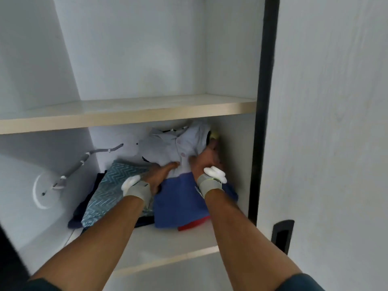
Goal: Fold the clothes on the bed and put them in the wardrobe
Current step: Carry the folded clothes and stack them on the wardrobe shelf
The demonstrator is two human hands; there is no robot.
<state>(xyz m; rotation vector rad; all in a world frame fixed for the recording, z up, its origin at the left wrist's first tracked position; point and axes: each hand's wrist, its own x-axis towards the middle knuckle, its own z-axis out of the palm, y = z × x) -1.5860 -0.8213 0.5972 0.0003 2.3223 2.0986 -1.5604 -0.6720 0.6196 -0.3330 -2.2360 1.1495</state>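
Right now a person reaches both arms into an open wardrobe (pixel 260 59), setting a folded pale shirt (pixel 178 143) on top of a stack of clothes on the lower shelf (pixel 168 246). This looks like the putting-away step of the task, with the folding of this piece already done.

Their left hand (pixel 160 175) grips the shirt's near left edge, thumb on top and fingers tucked under the cloth. Their right hand (pixel 206 158) holds the shirt's right side close to the wardrobe's inner wall; its fingers are partly hidden behind the fabric, so they seem to be curled around it, though that cannot be told for certain. Each wrist wears a grey band with a white piece on it.

Under the pale shirt lies a blue garment (pixel 178 202), and beneath that a red one (pixel 193 224) shows at the front corner. Just to the left sits a second stack: a teal zigzag-patterned cloth (pixel 109 190) resting on dark navy clothing (pixel 77 219). The upper shelf (pixel 126 114) shows nothing on it. A sliding door (pixel 327 122) with a dark recessed handle (pixel 282 236) stands at the right.

Next, the shirt likely needs to be lowered flat and square on the blue garment, then both hands slipped out gently so the fold stays neat. The bed is not in view.
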